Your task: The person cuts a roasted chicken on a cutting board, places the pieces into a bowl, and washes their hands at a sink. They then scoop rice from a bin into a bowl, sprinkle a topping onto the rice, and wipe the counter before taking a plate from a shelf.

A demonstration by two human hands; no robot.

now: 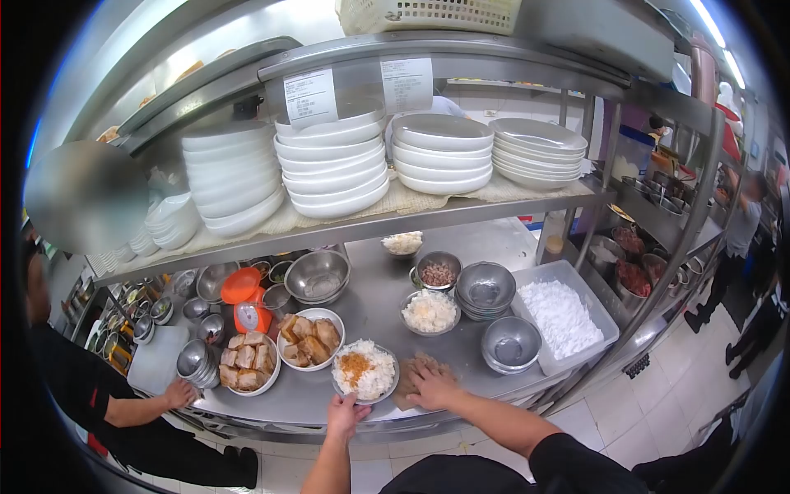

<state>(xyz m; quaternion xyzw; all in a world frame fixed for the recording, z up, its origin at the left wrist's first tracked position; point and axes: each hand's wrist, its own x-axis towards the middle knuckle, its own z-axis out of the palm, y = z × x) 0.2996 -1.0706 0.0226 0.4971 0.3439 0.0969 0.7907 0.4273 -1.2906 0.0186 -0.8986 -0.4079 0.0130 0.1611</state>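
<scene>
A metal bowl of white rice topped with brown-orange flakes (364, 370) sits near the counter's front edge. My left hand (346, 414) is closed on its near rim, thumb on top. Just right of the bowl, my right hand (436, 387) presses down on a crumpled brown cloth (406, 400), its fingers bent over the fabric. Left of the rice, a white bowl of browned meat chunks (311, 339) stands beside another bowl of meat blocks (247, 362). Behind my right hand is a bowl of plain white rice (429, 311).
Stacked metal bowls (510, 342) and a plastic tub of white powder (564, 321) stand at the right. An orange scale (251, 313) is at the left. White plates (333, 165) line the overhead shelf (354, 235). A co-worker's hand (179, 393) is at the left edge.
</scene>
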